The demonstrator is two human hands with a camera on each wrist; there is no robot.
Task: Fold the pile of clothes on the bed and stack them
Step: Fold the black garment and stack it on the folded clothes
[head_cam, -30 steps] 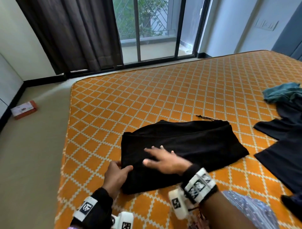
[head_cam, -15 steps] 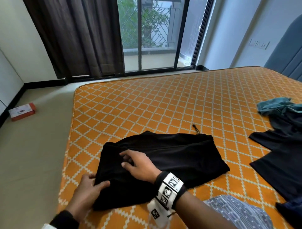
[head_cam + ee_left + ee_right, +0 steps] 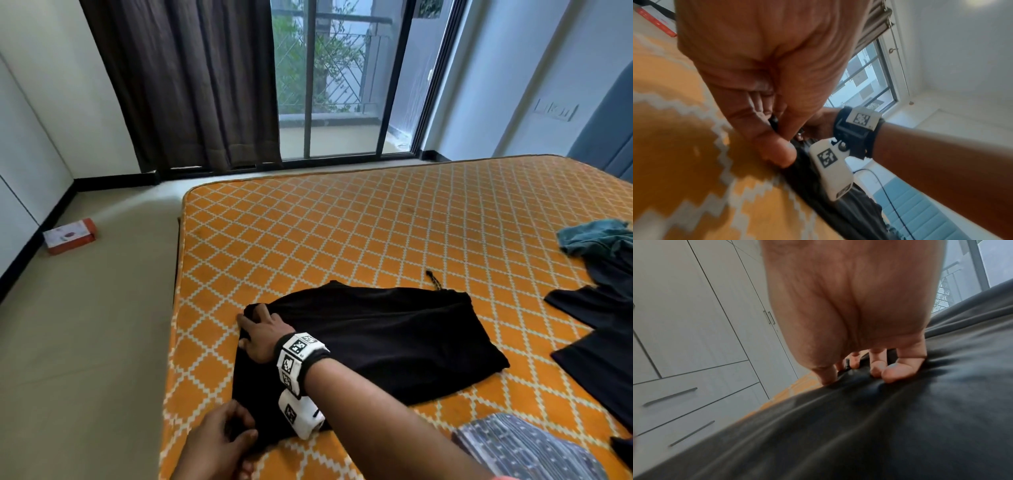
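A black garment, partly folded, is laid flat on an orange bed cover with a white diamond pattern, close to the bed's left edge. Its near left corner is pinched between the thumb and curled fingers of the left hand; the pinch is seen close up in the left wrist view, where thumb and fingers are closed on the dark cloth edge. Just beyond that pinch, at the garment's far left corner, the right hand is pressed down on the cloth with its fingers spread and bent at the tips, the fabric puckered beneath them. A short drawstring is seen at the garment's far edge, away from both hands. Well off to the right of the held garment, more dark clothes and a teal piece are left unfolded on the cover.
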